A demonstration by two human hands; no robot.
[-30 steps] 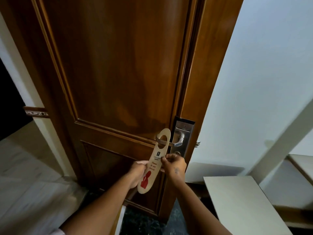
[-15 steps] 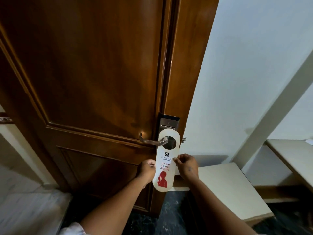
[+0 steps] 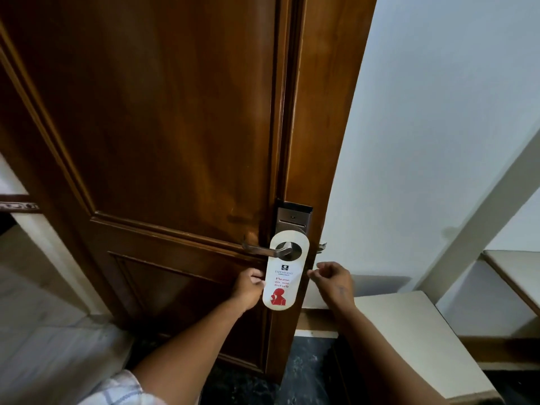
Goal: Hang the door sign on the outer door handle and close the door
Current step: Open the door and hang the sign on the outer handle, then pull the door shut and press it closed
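Note:
A white "Please do not disturb" door sign [image 3: 284, 276] with a red figure hangs by its round hole on the metal lever handle [image 3: 263, 250] of the dark wooden door [image 3: 163, 135]. The sign hangs straight down below the lock plate [image 3: 293, 219]. My left hand [image 3: 249, 287] touches the sign's left edge with its fingertips. My right hand [image 3: 331, 279] is a little to the right of the sign, fingers loosely curled, not touching it.
A white wall [image 3: 438, 127] runs right of the door's edge. A pale low ledge [image 3: 409, 331] sits at lower right, with a second one [image 3: 517, 273] further right. Dark stone floor [image 3: 306, 372] lies below the door; pale floor [image 3: 43, 317] is at left.
The sign went from being slid along the lever to hanging at its base near the lock plate. My right hand has let go and drawn off to the right.

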